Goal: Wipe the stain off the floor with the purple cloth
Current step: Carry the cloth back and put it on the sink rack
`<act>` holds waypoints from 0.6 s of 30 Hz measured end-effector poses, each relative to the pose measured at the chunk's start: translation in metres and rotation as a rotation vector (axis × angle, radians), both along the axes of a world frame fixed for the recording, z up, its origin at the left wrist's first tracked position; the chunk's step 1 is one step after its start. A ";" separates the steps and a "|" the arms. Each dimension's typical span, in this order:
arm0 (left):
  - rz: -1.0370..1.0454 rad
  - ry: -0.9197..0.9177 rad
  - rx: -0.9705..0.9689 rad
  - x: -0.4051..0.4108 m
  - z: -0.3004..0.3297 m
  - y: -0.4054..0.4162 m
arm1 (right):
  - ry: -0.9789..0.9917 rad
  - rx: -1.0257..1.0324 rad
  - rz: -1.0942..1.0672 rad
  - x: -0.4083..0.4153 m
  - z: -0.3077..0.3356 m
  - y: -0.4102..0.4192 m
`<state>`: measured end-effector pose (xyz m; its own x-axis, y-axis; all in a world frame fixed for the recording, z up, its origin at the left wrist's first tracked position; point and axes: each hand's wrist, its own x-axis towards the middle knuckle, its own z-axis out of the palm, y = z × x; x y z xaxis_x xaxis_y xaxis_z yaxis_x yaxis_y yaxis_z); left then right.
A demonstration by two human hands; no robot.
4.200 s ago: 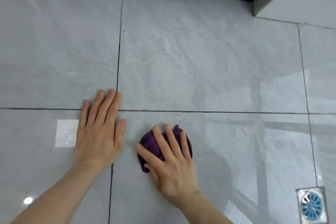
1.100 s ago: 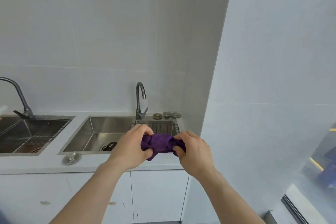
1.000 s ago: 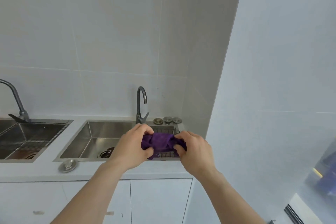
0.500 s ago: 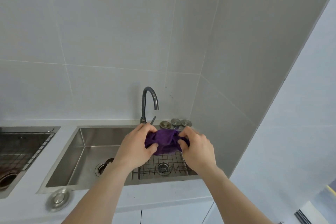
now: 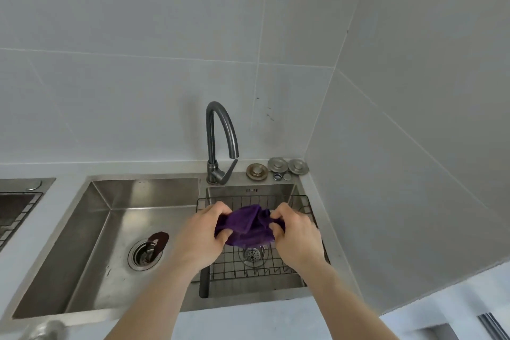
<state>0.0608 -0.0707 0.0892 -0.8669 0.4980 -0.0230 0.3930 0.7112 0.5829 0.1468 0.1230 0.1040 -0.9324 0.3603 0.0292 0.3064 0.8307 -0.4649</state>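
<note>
Purple cloth (image 5: 246, 226), bunched and creased, hangs in the air between two bare hands above the right-hand basin of the sink (image 5: 110, 229), and that sink serves as the landmark for everything else. Nearest the camera, both forearms reach in from the bottom edge over the pale counter (image 5: 234, 320) that runs along the front of the sink. The left hand (image 5: 201, 234) clenches the left end of the cloth, its fingers curled over the top and its thumb pressed in from below; the right hand (image 5: 296, 234) grips the right end the same way, knuckles up. The cloth touches only the hands and sits clear of the black wire rack (image 5: 248, 268) that lies in the right basin beneath it. Through the rack's grid a round metal strainer (image 5: 252, 254) shows at the bottom of that basin, directly under the cloth. In the larger left basin lies an open drain (image 5: 145, 254), with a dark plug (image 5: 157, 239) resting at its upper right rim. On the back ledge of the sink stands a dark curved tap (image 5: 219, 143), its spout arching toward the right basin. Just right of the tap, on the same ledge, sit three round metal drain caps (image 5: 277, 167) side by side. Behind the sink rise pale tiled walls (image 5: 138, 77) that meet in a corner at its far right.
</note>
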 end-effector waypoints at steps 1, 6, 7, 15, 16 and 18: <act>0.005 -0.019 -0.031 -0.011 -0.009 0.010 | -0.039 -0.002 0.006 -0.012 -0.010 0.010; 0.069 -0.098 -0.162 -0.056 -0.052 0.052 | -0.179 0.002 0.032 -0.065 -0.055 0.051; 0.084 -0.107 -0.193 -0.063 -0.061 0.058 | -0.198 0.017 0.044 -0.075 -0.065 0.057; -0.084 -0.287 -0.499 -0.065 -0.136 0.085 | -0.506 0.006 0.264 -0.080 -0.158 0.078; -0.122 -0.330 -0.542 -0.063 -0.141 0.084 | -0.573 -0.004 0.284 -0.076 -0.165 0.081; -0.149 -0.380 -0.565 -0.061 -0.145 0.081 | -0.661 -0.032 0.290 -0.072 -0.171 0.086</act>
<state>-0.0001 0.0100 -0.0562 -0.6707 0.4335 -0.6019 0.3523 0.9003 0.2558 0.0752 0.2090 -0.0668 -0.8094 0.0869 -0.5808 0.3013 0.9104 -0.2836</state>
